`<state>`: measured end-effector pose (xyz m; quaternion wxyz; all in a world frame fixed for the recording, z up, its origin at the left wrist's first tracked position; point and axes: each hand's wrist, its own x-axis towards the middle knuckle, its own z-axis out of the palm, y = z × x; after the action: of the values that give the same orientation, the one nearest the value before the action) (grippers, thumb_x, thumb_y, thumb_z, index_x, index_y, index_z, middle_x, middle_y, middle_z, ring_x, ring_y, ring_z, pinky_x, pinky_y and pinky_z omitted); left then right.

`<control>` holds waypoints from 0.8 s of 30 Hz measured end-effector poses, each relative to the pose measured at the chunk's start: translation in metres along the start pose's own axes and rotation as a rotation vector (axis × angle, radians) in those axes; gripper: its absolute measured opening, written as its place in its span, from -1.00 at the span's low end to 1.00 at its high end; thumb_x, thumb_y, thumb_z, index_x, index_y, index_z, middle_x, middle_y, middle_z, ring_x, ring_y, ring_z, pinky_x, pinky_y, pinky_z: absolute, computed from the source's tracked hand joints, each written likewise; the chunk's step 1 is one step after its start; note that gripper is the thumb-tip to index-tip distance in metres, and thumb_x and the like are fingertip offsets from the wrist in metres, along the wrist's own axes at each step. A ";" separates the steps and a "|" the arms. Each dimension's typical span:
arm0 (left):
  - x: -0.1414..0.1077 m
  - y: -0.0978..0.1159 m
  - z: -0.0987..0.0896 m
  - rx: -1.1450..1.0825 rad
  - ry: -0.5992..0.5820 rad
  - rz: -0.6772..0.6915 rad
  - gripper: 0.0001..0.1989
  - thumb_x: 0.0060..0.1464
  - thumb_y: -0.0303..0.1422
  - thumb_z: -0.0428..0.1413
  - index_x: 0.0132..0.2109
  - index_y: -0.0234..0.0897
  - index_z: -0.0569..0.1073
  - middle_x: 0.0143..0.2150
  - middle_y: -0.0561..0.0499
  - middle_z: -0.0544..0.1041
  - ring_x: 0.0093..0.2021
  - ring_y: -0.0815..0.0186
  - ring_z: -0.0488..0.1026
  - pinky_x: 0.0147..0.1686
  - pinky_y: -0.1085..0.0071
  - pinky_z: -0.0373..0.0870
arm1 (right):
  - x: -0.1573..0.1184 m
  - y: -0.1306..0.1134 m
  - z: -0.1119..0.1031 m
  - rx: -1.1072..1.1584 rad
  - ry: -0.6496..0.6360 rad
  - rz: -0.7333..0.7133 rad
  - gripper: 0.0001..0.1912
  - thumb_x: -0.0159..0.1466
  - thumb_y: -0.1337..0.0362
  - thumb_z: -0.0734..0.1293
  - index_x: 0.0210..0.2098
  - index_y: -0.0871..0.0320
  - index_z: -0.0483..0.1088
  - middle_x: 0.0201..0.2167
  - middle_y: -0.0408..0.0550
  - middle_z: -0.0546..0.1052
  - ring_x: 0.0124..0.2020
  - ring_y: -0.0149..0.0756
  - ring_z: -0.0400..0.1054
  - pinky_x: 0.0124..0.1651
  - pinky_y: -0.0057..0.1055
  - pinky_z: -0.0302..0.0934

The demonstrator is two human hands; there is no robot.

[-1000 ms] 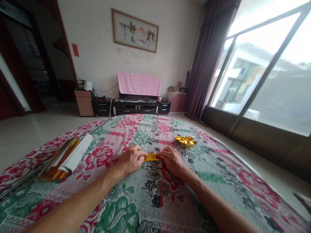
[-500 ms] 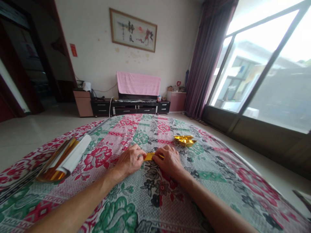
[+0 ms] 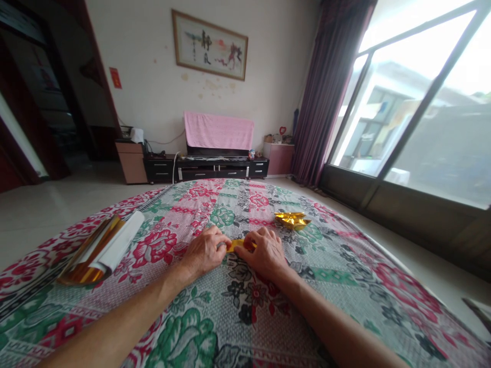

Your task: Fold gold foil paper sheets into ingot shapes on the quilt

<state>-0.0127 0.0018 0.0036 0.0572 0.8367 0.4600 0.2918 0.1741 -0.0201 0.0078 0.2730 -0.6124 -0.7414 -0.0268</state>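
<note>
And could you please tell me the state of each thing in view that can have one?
Gold strip: held, partly hidden
Left hand: closed on its left part
Right hand: closed on its right part
Gold pieces: folded, lying together
Sheets: curled over
Tablecloth: spread out
Pink cloth: draped
Curtain: hanging in folds
Drawers: shut
Framed picture: hung

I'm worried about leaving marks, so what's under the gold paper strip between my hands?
The gold paper strip, held by your left hand and right hand, is over the floral tablecloth. The patch directly beneath is covered, so I can't tell whether anything else lies there.
</note>
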 end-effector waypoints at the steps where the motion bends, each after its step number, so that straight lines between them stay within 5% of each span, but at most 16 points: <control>1: 0.000 0.000 0.000 0.003 0.002 0.003 -0.74 0.00 -0.47 -0.01 -0.28 -0.17 0.56 -0.32 0.01 0.45 -0.27 0.33 0.38 -0.18 0.42 0.36 | 0.000 0.000 0.000 0.001 0.002 -0.005 -0.65 0.09 -0.09 0.31 -0.43 0.07 0.44 -0.34 -0.05 0.37 -0.27 -0.24 0.18 -0.19 -0.32 -0.02; 14: 0.000 0.005 0.001 0.057 0.016 -0.027 -0.75 0.03 -0.47 -0.01 -0.27 -0.17 0.55 -0.31 0.01 0.44 -0.24 0.32 0.37 -0.16 0.40 0.33 | -0.001 0.004 0.002 0.020 -0.008 -0.009 -0.78 0.16 0.06 0.29 -0.39 0.06 0.44 -0.33 -0.06 0.37 -0.24 -0.26 0.17 -0.17 -0.33 -0.05; 24: 0.000 0.019 0.005 0.169 0.083 -0.084 -0.81 0.02 -0.21 0.08 -0.39 -0.21 0.50 -0.36 -0.01 0.40 -0.25 0.26 0.36 -0.24 0.36 0.32 | -0.001 0.005 0.005 -0.011 0.001 -0.010 -0.77 0.15 0.05 0.30 -0.37 0.06 0.43 -0.32 -0.05 0.36 -0.25 -0.25 0.17 -0.15 -0.32 -0.05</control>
<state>0.0044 -0.0083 0.0067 -0.0203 0.8057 0.5197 0.2836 0.1764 -0.0176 0.0015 0.2699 -0.6101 -0.7442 -0.0327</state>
